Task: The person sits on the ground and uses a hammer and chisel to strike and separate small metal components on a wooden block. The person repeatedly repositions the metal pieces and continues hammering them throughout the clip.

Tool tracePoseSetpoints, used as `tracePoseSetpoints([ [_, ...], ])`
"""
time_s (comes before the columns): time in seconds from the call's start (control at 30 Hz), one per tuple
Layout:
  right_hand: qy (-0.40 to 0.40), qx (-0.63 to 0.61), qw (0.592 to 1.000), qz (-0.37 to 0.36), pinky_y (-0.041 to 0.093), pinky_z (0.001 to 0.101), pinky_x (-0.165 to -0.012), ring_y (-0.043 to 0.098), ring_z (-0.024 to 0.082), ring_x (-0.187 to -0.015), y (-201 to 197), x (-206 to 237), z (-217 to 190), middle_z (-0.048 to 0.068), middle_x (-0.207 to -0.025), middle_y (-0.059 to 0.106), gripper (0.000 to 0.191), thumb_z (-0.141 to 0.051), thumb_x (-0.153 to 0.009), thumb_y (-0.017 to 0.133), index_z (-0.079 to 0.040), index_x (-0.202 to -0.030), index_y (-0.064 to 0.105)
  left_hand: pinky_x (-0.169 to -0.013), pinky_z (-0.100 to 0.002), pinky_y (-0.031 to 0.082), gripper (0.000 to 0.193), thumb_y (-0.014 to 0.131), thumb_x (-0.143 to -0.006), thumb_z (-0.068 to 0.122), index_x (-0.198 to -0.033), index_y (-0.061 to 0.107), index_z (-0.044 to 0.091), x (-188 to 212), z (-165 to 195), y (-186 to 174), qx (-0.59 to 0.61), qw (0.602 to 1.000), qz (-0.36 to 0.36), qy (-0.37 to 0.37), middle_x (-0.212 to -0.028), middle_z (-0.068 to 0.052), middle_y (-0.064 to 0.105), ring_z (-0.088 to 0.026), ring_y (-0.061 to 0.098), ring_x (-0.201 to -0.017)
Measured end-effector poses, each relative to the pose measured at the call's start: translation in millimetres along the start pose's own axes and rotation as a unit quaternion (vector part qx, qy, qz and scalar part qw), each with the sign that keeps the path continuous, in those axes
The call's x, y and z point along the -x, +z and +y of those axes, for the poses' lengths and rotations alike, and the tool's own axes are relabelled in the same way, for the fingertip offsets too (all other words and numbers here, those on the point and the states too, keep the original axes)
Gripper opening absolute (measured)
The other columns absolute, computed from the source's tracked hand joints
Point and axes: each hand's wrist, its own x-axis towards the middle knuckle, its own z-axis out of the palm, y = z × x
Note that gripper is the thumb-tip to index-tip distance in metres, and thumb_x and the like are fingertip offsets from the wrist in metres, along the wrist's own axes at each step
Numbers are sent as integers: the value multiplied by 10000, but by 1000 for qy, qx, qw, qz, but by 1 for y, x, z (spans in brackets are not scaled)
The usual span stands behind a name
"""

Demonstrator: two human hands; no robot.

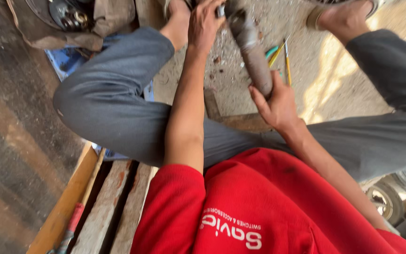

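Note:
I sit low with my knees spread, in grey trousers and a red top. A rusty grey metal shaft point(253, 51) slants from the top centre down toward me. My right hand point(276, 106) is closed round its near, lower end. My left hand point(206, 21) grips its far, upper end near the top edge, where a small metal fitting shows between the fingers. The shaft hangs above the gritty ground between my legs.
Yellow-handled screwdrivers and a green-handled tool point(280, 54) lie on the dirt past the shaft. A wheel hub under brown cloth point(71, 19) sits top left. Wooden planks point(104, 207) run under me. A small tyre point(385, 200) is at lower right.

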Motion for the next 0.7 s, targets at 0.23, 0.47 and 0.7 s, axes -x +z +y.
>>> tracePoseSetpoints([
  [0.23, 1, 55, 998, -18, 512, 513, -639, 678, 459, -697, 15, -14, 36, 276, -697, 654, 463, -380, -959, 730, 13, -1192, 654, -1056, -411, 502, 379, 783, -902, 159, -1270, 727, 87, -9, 8, -3, -10, 998, 53, 27, -1267, -184, 702, -369, 665, -1200],
  [0.47, 192, -120, 972, -57, 508, 356, -510, 643, 174, -548, -10, 17, 53, 115, -673, 653, 349, -341, -990, 651, 4, -1038, 633, -932, -444, 542, 448, 741, -828, 28, -1275, 705, 36, -15, 31, -19, 13, 994, 73, 84, -1123, -183, 746, -382, 698, -1024],
  [0.7, 285, -302, 909, -18, 504, 336, -489, 604, 165, -536, -21, 27, 78, 69, -708, 610, 335, -343, -1037, 606, -11, -1026, 566, -705, -388, 500, 170, 769, -914, 102, -906, 678, -41, -18, 16, -5, 221, 952, 50, -203, -833, -133, 697, -286, 679, -750],
])
